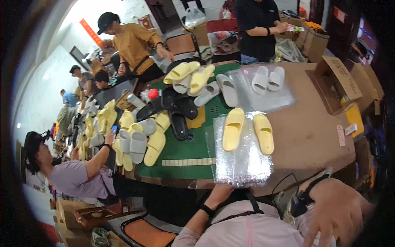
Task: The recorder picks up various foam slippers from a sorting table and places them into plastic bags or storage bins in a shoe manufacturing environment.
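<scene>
My left hand is at the table's near edge, by the lower end of a stack of clear plastic bags; its fingers are hard to make out. On those bags lie a yellow slide sandal and its mate, side by side. Close to the camera at the lower right, my right hand hangs off the table, fingers spread, holding nothing I can see. A grey pair of slides rests on another clear bag farther back.
Black slides and yellow slides crowd the table's left half. A row of pale tiles lies on the green surface. An open cardboard box stands at the right. Co-workers are at the left and beyond the table.
</scene>
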Available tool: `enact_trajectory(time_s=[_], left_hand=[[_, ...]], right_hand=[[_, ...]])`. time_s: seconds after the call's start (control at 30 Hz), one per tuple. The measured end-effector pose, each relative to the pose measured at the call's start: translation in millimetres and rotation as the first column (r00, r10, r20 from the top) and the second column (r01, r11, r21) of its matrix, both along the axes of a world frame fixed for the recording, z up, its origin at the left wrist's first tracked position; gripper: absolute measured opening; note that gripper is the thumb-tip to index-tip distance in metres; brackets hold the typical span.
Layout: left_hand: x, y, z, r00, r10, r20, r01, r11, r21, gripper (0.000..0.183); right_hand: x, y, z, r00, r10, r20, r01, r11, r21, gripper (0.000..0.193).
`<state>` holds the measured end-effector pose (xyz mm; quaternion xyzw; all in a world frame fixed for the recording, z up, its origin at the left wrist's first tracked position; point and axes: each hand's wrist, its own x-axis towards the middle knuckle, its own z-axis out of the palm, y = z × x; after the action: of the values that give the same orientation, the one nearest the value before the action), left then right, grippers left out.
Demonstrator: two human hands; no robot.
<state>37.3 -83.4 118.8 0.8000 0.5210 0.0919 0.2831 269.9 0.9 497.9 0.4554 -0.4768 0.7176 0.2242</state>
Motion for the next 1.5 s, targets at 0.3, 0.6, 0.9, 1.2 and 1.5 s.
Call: enact_trajectory(time_s=[0.3, 0.6, 0.9, 1.2, 1.5], left_hand=[[-60.6, 37.5, -9.4, 0.994, -0.108, 0.023, 0.104, 0.986, 0.132, 0.024], [-28.6, 110.8, 33.3, 0.521, -0.823, 0.225, 0.845, 0.535, -0.001, 0.024], [143.3, -23.3, 355.3, -0.547, 0.625, 0.557, -0.189, -0.740, 0.645, 0.018], [120.0, -24.8, 389.4, 0.111, 0.506, 0.855, -0.431, -0.751, 0.500, 0.029], [126.5, -17.0, 351.3, 0.078, 0.607, 0.791, -0.461, -0.682, 0.568, 0.041]], right_hand=[[-76.6, -8.7, -26.3, 0.882, -0.472, -0.021, 0.472, 0.880, 0.047, 0.032], [-131.3, -29.5, -47.9, -0.461, -0.589, -0.664, 0.887, -0.298, -0.352, 0.034], [-98.4, -107.7, -11.0, -0.443, -0.256, -0.859, 0.654, -0.748, -0.115, 0.023], [-96.6, -123.8, 34.5, -0.330, -0.310, -0.892, 0.688, -0.726, -0.003, 0.023], [-94.9, -114.3, 26.9, -0.452, -0.283, -0.846, 0.682, -0.721, -0.123, 0.021]])
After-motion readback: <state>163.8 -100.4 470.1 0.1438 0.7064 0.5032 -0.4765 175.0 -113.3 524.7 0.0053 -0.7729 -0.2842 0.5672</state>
